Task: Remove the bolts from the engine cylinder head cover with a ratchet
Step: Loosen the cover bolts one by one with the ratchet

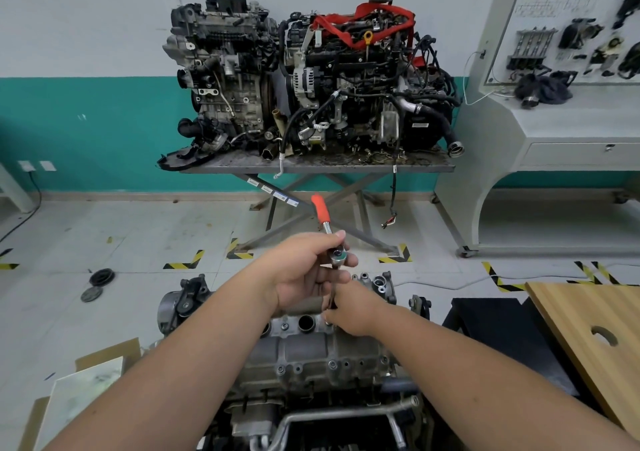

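Left hand (304, 270) grips the chrome head of the orange-handled steel ratchet (327, 232); right hand (353, 308) pinches its extension shaft above the grey aluminium cylinder head cover (301, 346). No legible writing.

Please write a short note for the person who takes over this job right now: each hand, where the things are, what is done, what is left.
Left hand: grips the ratchet at its head, orange handle pointing up and away.
Right hand: fingers pinch the extension bar under the ratchet head, low over the far side of the cylinder head cover.
Done: cannot tell how many bolts are out.
Left: several bolts along the near edge are seated; loosen and lift out each one.
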A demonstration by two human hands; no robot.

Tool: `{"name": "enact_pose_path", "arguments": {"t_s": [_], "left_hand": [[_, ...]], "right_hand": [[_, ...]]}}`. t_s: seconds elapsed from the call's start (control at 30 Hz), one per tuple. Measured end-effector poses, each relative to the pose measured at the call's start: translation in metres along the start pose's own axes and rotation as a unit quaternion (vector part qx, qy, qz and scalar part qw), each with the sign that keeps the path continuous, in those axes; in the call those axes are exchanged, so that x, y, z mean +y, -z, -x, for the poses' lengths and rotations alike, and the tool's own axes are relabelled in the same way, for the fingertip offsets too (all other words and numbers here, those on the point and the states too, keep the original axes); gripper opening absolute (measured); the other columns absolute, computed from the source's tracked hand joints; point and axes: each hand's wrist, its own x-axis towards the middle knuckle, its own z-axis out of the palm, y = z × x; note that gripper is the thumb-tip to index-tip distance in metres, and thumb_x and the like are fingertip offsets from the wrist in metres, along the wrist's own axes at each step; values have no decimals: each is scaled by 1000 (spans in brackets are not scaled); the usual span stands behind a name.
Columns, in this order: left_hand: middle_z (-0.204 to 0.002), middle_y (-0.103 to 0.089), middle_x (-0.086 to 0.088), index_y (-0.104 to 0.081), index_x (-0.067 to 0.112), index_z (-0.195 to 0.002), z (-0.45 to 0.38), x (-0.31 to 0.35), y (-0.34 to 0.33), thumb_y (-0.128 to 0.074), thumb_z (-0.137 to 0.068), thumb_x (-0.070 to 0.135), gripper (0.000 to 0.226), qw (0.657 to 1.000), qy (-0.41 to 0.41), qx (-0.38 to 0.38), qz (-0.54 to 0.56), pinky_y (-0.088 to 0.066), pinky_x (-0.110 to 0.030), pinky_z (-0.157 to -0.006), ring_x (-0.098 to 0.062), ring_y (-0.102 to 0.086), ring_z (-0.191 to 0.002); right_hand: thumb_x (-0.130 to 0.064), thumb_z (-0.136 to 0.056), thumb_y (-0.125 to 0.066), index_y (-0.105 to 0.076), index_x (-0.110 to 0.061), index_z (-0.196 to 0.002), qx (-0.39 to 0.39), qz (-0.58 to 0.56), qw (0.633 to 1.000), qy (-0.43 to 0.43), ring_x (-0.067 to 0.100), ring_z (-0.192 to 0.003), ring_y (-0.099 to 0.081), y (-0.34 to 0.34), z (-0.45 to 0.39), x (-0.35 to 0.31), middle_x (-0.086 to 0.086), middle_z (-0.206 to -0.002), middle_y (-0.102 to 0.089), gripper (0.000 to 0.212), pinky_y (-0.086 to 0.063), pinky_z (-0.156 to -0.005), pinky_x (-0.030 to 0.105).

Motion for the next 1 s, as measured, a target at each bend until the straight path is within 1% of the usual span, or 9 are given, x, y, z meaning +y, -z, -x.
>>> {"name": "enact_pose_path", "arguments": {"t_s": [0.07, 0.27, 0.37, 0.47, 0.57, 0.73, 0.83, 0.93, 1.0], "left_hand": [[-90, -74, -3, -63, 19, -93, 0, 3, 0, -55, -100, 31, 16, 1000, -7, -19, 19, -42, -22, -51, -15, -67, -60], [-97, -74, -5, -64, 16, -103, 0, -5, -1, -54, -94, 26, 16, 997, -16, -64, 49, -40, -24, -53, -14, -63, -59], [-98, -74, -7, -62, 15, -103, 1, -4, -3, -55, -84, 23, 22, 994, -17, -81, 73, -40, -25, -55, -15, -64, -60], [-93, -74, -8, -62, 14, -99, 1, -1, -3, -43, -95, 15, 19, 993, -26, -69, 92, -42, -23, -51, -15, -66, -59], [-91, -75, -10, -62, 12, -99, 3, 2, -3, -42, -98, 13, 20, 991, -28, -57, 119, -48, -22, -49, -18, -72, -64], [-88, -75, -14, -60, 8, -101, 9, 1, -7, -44, -100, 10, 17, 986, -34, -58, 151, -56, -24, -49, -23, -75, -69], [-86, -74, -15, -60, 7, -100, 9, 0, -11, -44, -100, 8, 15, 985, -34, -64, 157, -58, -26, -51, -25, -75, -69], [-85, -74, -16, -60, 7, -99, 7, 1, -15, -44, -100, 8, 16, 985, -23, -64, 156, -58, -27, -50, -26, -75, -68], [-84, -74, -16, -61, 7, -99, 6, 1, -17, -45, -99, 7, 16, 985, -15, -67, 158, -58, -27, -50, -26, -75, -67]], "right_hand": [[-31, -89, -65, -62, -22, -90, -1, -18, 1000, -6, 21, -90, -61, 4, 2, 1, 1, -92, -64, 10, -52, -81, 35], [-30, -91, -63, -48, -31, -73, -1, -19, 1000, -2, 19, -85, -56, 6, 8, 7, -9, -80, -55, 24, -42, -71, 30], [-28, -90, -63, -54, -31, -80, -8, -36, 999, 1, 20, -89, -59, 11, 10, 4, -4, -88, -60, 14, -48, -78, 31], [-29, -91, -62, -59, -23, -85, -8, -39, 999, -3, 23, -91, -62, 16, 10, 0, 2, -92, -64, 8, -52, -83, 36], [-29, -93, -60, -65, -14, -96, -14, -22, 1000, -8, 25, -93, -62, 20, 10, -2, 7, -98, -66, 17, -53, -85, 39], [-25, -94, -61, -68, -16, -97, -11, -27, 1000, 8, 22, -97, -62, 22, 13, -4, 3, -101, -67, 12, -52, -88, 35], [-20, -94, -62, -64, -16, -93, 2, -28, 999, 33, 21, -96, -61, 23, 14, -5, 1, -96, -65, 4, -51, -86, 32], [-17, -94, -61, -58, -17, -85, 15, -18, 999, 43, 18, -87, -57, 23, 17, -4, -7, -80, -57, 9, -45, -72, 26], [-18, -94, -61, -60, -15, -87, 22, -14, 999, 37, 18, -85, -57, 23, 19, -1, -4, -81, -58, 7, -44, -71, 26]]}}
